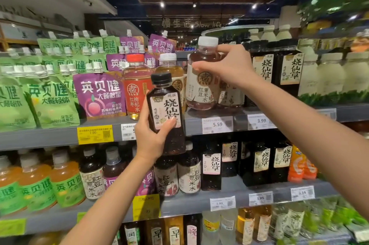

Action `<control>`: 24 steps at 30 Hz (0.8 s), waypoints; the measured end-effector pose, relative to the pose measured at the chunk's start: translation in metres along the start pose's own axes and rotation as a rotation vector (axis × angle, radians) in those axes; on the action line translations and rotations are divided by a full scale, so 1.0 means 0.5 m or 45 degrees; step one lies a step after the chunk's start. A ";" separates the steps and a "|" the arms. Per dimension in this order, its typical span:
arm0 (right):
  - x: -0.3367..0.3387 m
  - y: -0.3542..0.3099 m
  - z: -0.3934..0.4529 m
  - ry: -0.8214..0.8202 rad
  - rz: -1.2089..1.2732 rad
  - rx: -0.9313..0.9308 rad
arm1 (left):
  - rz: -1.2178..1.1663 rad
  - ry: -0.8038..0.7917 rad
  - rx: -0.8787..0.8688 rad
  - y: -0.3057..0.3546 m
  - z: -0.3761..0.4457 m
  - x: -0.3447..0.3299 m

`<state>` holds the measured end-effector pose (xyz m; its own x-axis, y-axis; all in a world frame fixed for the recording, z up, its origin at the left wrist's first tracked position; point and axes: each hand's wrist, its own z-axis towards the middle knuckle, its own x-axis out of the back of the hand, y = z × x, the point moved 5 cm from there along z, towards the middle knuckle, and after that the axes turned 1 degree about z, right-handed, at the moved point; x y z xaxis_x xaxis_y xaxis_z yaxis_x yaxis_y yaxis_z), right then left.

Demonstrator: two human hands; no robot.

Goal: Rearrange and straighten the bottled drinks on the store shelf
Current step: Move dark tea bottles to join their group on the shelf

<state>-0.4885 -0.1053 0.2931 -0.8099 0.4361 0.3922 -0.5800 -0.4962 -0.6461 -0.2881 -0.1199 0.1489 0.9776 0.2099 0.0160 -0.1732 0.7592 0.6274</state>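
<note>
My left hand [152, 135] grips a dark bottle with a black cap and cream label [166, 111], held upright in front of the upper shelf's edge [60, 137]. My right hand [229, 67] holds a pinkish-brown bottle with a white cap [201, 77] by its shoulder; its base is at the upper shelf board, touching or just above it. Beside it stand a red-capped bottle [135, 85] and a white-capped amber bottle [169, 67]. More dark bottles of the same kind [263, 73] stand to the right.
Green and purple spout pouches [50, 95] fill the upper shelf's left side. Pale bottles [329, 77] stand far right. The lower shelf [199, 202] carries orange, brown and dark bottles. Price tags [217, 124] line the shelf edges.
</note>
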 end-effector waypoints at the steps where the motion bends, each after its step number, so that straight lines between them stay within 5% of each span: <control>1: -0.004 -0.003 0.002 0.009 -0.036 0.041 | 0.026 -0.027 -0.013 -0.001 0.000 0.003; 12: -0.062 0.024 0.008 -0.027 -0.321 0.154 | 0.091 0.066 -0.013 0.006 -0.001 0.010; 18: -0.054 0.005 0.029 -0.112 -0.882 0.182 | 0.123 0.013 -0.026 0.011 -0.002 0.005; 24: -0.056 -0.016 0.045 -0.132 -1.080 0.208 | 0.109 -0.006 -0.021 0.015 0.000 0.006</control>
<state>-0.4632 -0.1305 0.3023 -0.0982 0.6407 0.7615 -0.9901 -0.1397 -0.0102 -0.2866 -0.1135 0.1538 0.9597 0.2714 0.0728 -0.2580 0.7485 0.6109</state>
